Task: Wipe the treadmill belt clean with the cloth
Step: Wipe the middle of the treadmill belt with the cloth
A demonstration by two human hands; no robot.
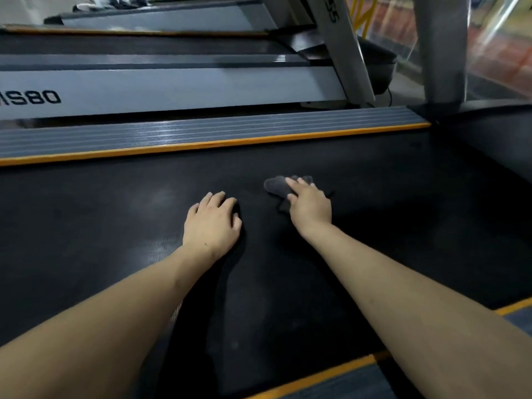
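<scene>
The right hand (309, 204) lies on a small dark grey crumpled cloth (277, 186), pressing it onto the wide black rubber treadmill belt (115, 214). Its fingers (293, 184) are nearly straight and spread a little, laid flat over the near part of the cloth rather than curled round it. The cloth bunches out ahead of and to the left of the fingertips, and a thin dark corner of it trails out beneath the thumb side. Whether the thumb pinches any fabric cannot be told.

The left hand (213, 221) rests palm down on the bare belt, just to the left of the right hand's fingers and apart from the cloth. Its fingers (218, 198) are relaxed, slightly bent and close together, holding nothing.

Beyond both sets of fingertips, the belt ends at a thin orange edge strip (201, 144), and past that runs a grey ribbed side rail (201, 129). Further off stands a neighbouring grey treadmill frame with dark lettering (172, 90), with a slanted grey upright post (345, 53) rising from it. Behind the wrists, near the forearms, a second orange strip (331, 375) marks the belt's near edge. A faint pale smudge shows on the belt to the left of the left hand's fingers.
</scene>
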